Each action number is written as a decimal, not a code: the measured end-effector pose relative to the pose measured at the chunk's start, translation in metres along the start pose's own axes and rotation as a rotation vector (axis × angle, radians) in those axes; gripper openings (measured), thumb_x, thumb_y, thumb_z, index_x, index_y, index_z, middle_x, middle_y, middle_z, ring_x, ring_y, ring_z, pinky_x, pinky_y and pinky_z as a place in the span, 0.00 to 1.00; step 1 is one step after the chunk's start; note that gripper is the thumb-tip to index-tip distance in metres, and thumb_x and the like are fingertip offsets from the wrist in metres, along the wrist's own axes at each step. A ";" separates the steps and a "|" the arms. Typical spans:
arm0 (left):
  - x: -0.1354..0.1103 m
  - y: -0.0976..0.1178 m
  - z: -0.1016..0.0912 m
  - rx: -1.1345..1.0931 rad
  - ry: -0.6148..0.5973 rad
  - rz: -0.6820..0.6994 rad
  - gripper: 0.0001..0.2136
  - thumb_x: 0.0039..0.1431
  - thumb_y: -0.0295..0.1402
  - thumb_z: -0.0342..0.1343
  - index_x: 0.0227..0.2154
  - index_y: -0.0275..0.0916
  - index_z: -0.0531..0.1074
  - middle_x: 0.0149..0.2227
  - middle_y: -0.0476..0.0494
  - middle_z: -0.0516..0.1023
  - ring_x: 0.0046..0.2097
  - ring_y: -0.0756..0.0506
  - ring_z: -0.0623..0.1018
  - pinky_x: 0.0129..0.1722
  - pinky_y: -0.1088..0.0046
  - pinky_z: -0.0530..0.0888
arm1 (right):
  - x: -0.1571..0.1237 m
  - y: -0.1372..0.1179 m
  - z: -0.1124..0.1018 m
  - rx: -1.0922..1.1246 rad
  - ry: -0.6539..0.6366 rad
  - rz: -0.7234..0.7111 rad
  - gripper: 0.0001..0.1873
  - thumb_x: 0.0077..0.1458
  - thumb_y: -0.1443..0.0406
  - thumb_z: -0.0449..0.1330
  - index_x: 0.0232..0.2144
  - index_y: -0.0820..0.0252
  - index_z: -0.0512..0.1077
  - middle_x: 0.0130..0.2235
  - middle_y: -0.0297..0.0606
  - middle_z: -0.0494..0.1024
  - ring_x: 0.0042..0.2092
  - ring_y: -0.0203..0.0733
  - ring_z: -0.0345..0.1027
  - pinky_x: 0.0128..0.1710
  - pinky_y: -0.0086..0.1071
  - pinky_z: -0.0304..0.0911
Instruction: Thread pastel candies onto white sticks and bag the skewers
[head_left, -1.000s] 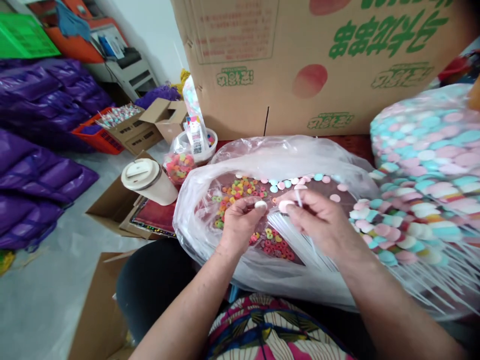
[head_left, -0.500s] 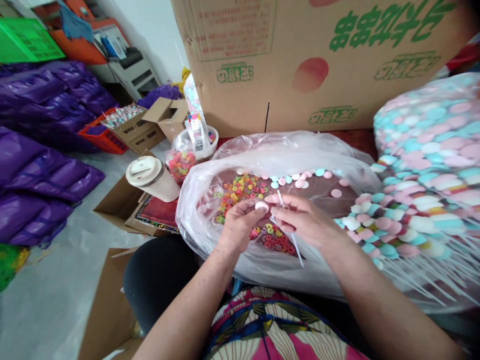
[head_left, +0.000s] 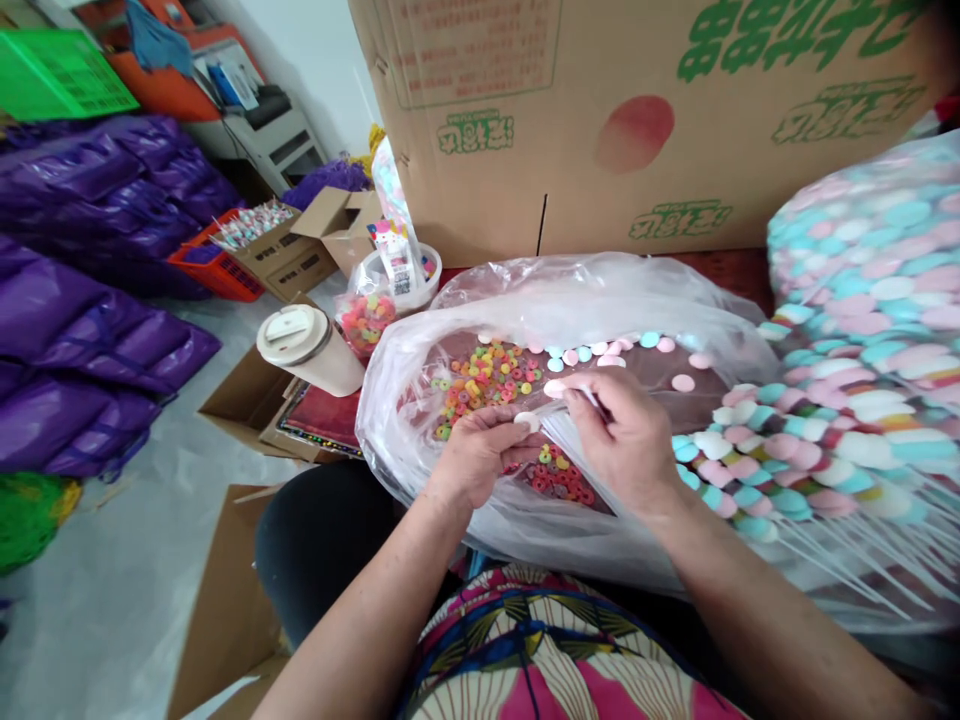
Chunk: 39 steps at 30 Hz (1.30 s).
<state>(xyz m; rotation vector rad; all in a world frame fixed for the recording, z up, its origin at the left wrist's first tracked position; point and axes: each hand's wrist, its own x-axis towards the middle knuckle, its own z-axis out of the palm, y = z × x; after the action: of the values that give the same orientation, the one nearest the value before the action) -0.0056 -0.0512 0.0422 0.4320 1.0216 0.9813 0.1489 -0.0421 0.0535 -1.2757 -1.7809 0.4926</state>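
My left hand (head_left: 478, 452) pinches a white round candy (head_left: 527, 421) over an open clear plastic bag (head_left: 420, 350). My right hand (head_left: 621, 432) is closed on a thin white stick (head_left: 592, 398) with a pink candy (head_left: 555, 388) at its tip, right beside the white one. In the bag lie colourful ring candies (head_left: 486, 372), red rings (head_left: 559, 480) and a row of pink and blue discs (head_left: 600, 350). Finished sticks of stacked pastel candies (head_left: 772, 450) lie fanned out to the right of my right hand.
A large cardboard box (head_left: 600, 120) stands behind the bag. A clear bag full of pastel candies (head_left: 870, 270) is at the right. A lidded cup (head_left: 307, 350) lies on open cartons at the left, with purple bags (head_left: 90, 300) and a red basket (head_left: 206, 265) beyond.
My right hand has swung the stick from upright to lying almost level and brought its pink candy close to the white candy in my left hand. The view has shifted slightly.
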 end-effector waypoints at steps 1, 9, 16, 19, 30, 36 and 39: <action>-0.001 0.000 0.001 -0.012 -0.009 -0.005 0.12 0.37 0.27 0.67 0.28 0.32 0.75 0.26 0.44 0.78 0.30 0.47 0.79 0.33 0.71 0.75 | -0.004 0.002 0.002 -0.082 0.009 -0.087 0.11 0.58 0.68 0.51 0.37 0.57 0.74 0.40 0.42 0.77 0.43 0.42 0.70 0.45 0.35 0.65; -0.003 0.004 0.004 -0.090 -0.058 0.064 0.08 0.41 0.29 0.65 0.27 0.34 0.76 0.27 0.46 0.78 0.30 0.49 0.77 0.34 0.72 0.73 | -0.024 0.002 0.012 -0.143 -0.145 -0.361 0.18 0.58 0.73 0.48 0.45 0.58 0.73 0.46 0.44 0.76 0.50 0.42 0.69 0.49 0.34 0.66; -0.003 0.002 0.001 0.005 -0.073 0.126 0.12 0.39 0.30 0.68 0.30 0.35 0.76 0.27 0.48 0.78 0.30 0.50 0.77 0.37 0.71 0.73 | -0.001 -0.002 0.009 0.094 -0.192 0.006 0.10 0.58 0.64 0.54 0.37 0.58 0.75 0.37 0.41 0.78 0.39 0.40 0.72 0.42 0.35 0.67; -0.003 0.001 0.001 -0.064 -0.030 0.113 0.16 0.36 0.25 0.68 0.33 0.36 0.76 0.30 0.48 0.79 0.33 0.51 0.77 0.38 0.72 0.73 | -0.001 0.002 0.017 0.163 -0.235 -0.007 0.10 0.58 0.66 0.53 0.33 0.58 0.75 0.36 0.41 0.78 0.40 0.40 0.72 0.43 0.36 0.66; -0.001 -0.001 -0.004 -0.045 0.165 0.134 0.14 0.36 0.31 0.69 0.28 0.32 0.75 0.27 0.45 0.78 0.29 0.48 0.77 0.33 0.69 0.75 | -0.009 -0.011 -0.011 0.030 -0.424 0.158 0.15 0.60 0.62 0.47 0.38 0.58 0.73 0.34 0.40 0.76 0.34 0.41 0.69 0.34 0.32 0.62; -0.003 -0.003 0.002 -0.048 0.116 0.236 0.14 0.36 0.31 0.68 0.29 0.34 0.75 0.28 0.47 0.78 0.29 0.50 0.76 0.33 0.71 0.75 | -0.011 -0.013 0.004 -0.232 -0.498 0.136 0.18 0.62 0.61 0.44 0.42 0.58 0.72 0.29 0.39 0.77 0.27 0.40 0.66 0.27 0.31 0.54; -0.005 -0.004 0.001 -0.035 0.068 0.246 0.14 0.37 0.31 0.69 0.30 0.35 0.76 0.29 0.48 0.78 0.30 0.50 0.76 0.34 0.72 0.75 | -0.009 -0.014 0.011 -0.247 -0.483 0.113 0.16 0.61 0.62 0.44 0.34 0.59 0.72 0.27 0.39 0.76 0.26 0.39 0.65 0.27 0.31 0.52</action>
<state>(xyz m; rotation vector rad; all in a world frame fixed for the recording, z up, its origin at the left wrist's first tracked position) -0.0043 -0.0576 0.0427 0.5065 1.0268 1.2392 0.1330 -0.0544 0.0541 -1.5261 -2.2304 0.7071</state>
